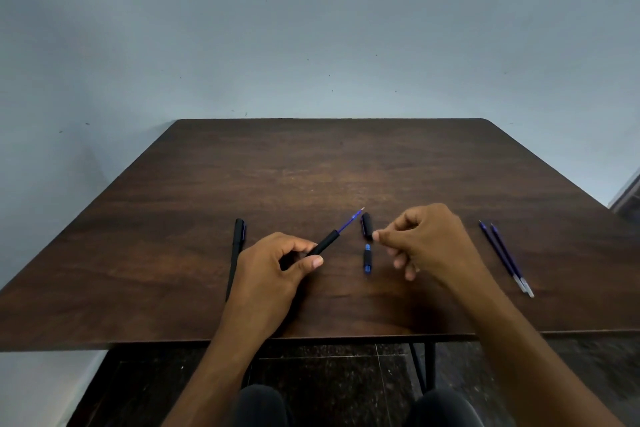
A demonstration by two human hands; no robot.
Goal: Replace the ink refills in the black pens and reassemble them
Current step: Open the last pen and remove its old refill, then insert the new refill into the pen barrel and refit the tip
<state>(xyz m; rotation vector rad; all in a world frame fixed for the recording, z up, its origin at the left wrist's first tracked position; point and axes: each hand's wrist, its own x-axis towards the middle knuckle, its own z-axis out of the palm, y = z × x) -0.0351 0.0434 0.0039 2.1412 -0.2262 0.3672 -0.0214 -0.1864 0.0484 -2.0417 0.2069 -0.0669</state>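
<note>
Plain grey-blue wall behind, dark tiled floor below, and a dark brown wood-grain table [311, 163] filling the middle of the head view.

Left hand [273, 270] is closed round the lower end of a black pen barrel [323, 244], held tilted up and to the right, w/ a thin blue ink refill [348, 221] sticking out of the open end, metal tip uppermost. Right hand [429, 239] hovers just beside it, thumb and forefinger pinched together near a short black pen cap [367, 225] lying on the table; can't tell if it grips anything.

Progress, as I judge it: early. 1 pen is apart, old refill apparently not yet fully out. A 2nd slim black capped pen [236, 253] lies whole at the left, untouched. 2 spare blue refills w/ clear ends [504, 256] lie side by side at the right, well apart from the hands. A small black-and-blue tip section [367, 258] rests between the hands, below the cap.

Left to do: swap, screw tip on, cap, then pen no. 2.
</note>
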